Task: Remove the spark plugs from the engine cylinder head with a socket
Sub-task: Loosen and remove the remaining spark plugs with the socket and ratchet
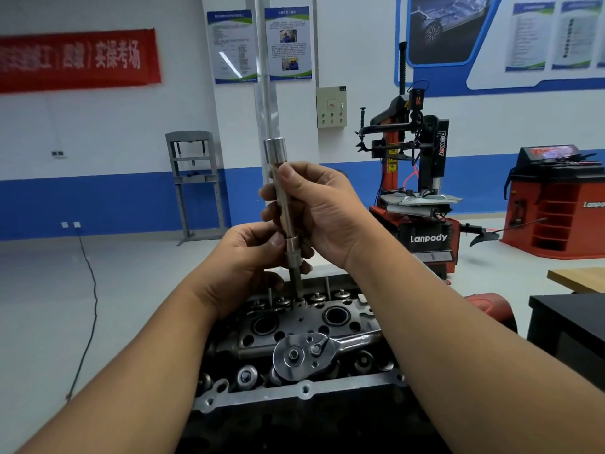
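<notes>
I have both hands raised over the cylinder head point(307, 326), and the long socket extension point(284, 204) stands nearly upright between them, tilted slightly with its top toward the left. My right hand point(322, 213) wraps the upper shaft, thumb laid along it just below the wider cup at the top end. My left hand point(252, 257) sits lower, its fingers and thumb pinching the stepped collar point(292, 249) where the shaft joins the socket piece. So both hands are closed on the tool, the right above, the left below and touching it from the left side.

The bottom of the tool reaches down to the far row of the cylinder head, among the valve springs point(319, 296); I cannot tell whether its tip is seated in a bore or just resting at its mouth. No spark plug is clearly visible to me.

Nearer to me, a ratchet wrench point(302, 352) lies flat across the cylinder head, its round head to the left, handle running right under my right forearm. Two large round bores point(335, 316) show between the ratchet and the tool.
</notes>
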Demonstrator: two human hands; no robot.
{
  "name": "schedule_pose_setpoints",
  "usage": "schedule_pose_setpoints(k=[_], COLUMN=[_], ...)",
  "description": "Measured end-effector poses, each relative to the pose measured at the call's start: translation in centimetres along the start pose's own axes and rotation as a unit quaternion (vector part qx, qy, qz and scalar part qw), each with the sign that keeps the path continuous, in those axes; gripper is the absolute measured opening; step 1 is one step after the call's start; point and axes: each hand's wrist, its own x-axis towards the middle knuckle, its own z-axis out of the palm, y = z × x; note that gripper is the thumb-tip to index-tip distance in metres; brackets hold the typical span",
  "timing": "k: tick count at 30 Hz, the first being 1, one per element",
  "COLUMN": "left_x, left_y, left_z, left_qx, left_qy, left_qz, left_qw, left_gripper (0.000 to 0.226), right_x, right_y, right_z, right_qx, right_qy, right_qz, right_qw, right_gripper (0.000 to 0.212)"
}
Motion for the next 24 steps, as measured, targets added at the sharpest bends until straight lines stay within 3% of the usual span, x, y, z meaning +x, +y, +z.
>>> schedule_pose_setpoints(k=[3, 7, 13, 16, 19, 22, 24], left_x=[-0.05, 0.13, 0.16, 0.09, 0.22, 0.22, 0.21], left_y=[-0.07, -0.16, -0.29, -0.22, -0.27, -0.31, -0.28], left_z=[0.20, 0.26, -0.26, -0.13, 0.05, 0.11, 0.06], left_qx=[0.029, 0.041, -0.016, 0.040, 0.091, 0.087, 0.048], left_qy=[0.018, 0.040, -0.013, 0.029, 0.083, 0.078, 0.042], left_qz=[0.013, 0.021, -0.014, 0.003, 0.012, 0.013, 0.002], left_qw=[0.999, 0.998, 1.000, 0.999, 0.992, 0.993, 0.998], left_gripper=[0.026, 0.029, 0.029, 0.029, 0.048, 0.027, 0.026], right_x=[-0.02, -0.01, -0.19, -0.15, -0.19, -0.13, -0.03], right_y=[0.16, 0.31, -0.05, -0.04, 0.17, 0.43, 0.42], right_z=[0.07, 0.01, 0.21, 0.48, 0.44, 0.30, 0.32], right_qx=[-0.005, -0.025, -0.051, -0.027, -0.022, -0.024, -0.025], right_qy=[0.006, 0.037, 0.005, -0.011, 0.003, 0.017, 0.017], right_qz=[-0.007, -0.014, 0.012, 0.025, 0.009, -0.013, -0.009], right_qw=[1.000, 0.999, 0.999, 0.999, 1.000, 0.999, 1.000], right_gripper=[0.006, 0.011, 0.024, 0.028, 0.011, 0.009, 0.013])
